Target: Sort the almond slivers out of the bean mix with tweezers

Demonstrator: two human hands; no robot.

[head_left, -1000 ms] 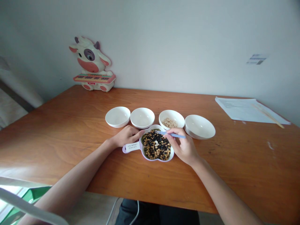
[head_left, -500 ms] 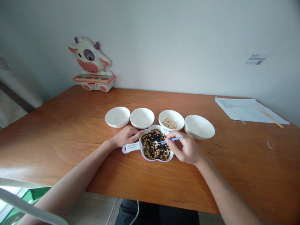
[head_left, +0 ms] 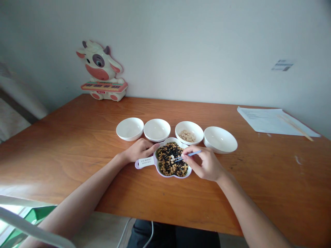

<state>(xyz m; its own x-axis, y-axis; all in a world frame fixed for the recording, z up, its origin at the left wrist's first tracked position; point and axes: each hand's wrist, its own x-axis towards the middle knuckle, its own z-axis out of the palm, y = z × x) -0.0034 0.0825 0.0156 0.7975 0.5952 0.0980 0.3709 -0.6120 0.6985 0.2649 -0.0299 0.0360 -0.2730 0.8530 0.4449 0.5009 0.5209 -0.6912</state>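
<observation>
A handled, scalloped dish (head_left: 156,168), white with a lilac edge, holds a mix of black and yellow-tan beans or grains (head_left: 168,162). My left hand (head_left: 139,150) lies at its upper left side, thumb on the rim and the other fingers curled, partly hidden. Between the thumb and fingers of my right hand (head_left: 207,163) are slim light-blue tweezers (head_left: 192,153). Their tips are down in the mix beside a pale flat piece (head_left: 172,157); I cannot tell whether they grip it. Behind the dish stands a white bowl (head_left: 198,137) with several pale flat pieces (head_left: 187,135) in it.
Two white bowls (head_left: 129,129) stand left of the filled one, and another white bowl (head_left: 220,139) stands right of it. A cow-shaped toy keyboard (head_left: 103,88) sits at the back left. Paper sheets (head_left: 271,120) with a wooden stick (head_left: 297,129) lie at the back right.
The tweezers have shifted slightly at their tips, and the pale piece beside them looks a little turned. My left hand and the dish have stayed in place.
</observation>
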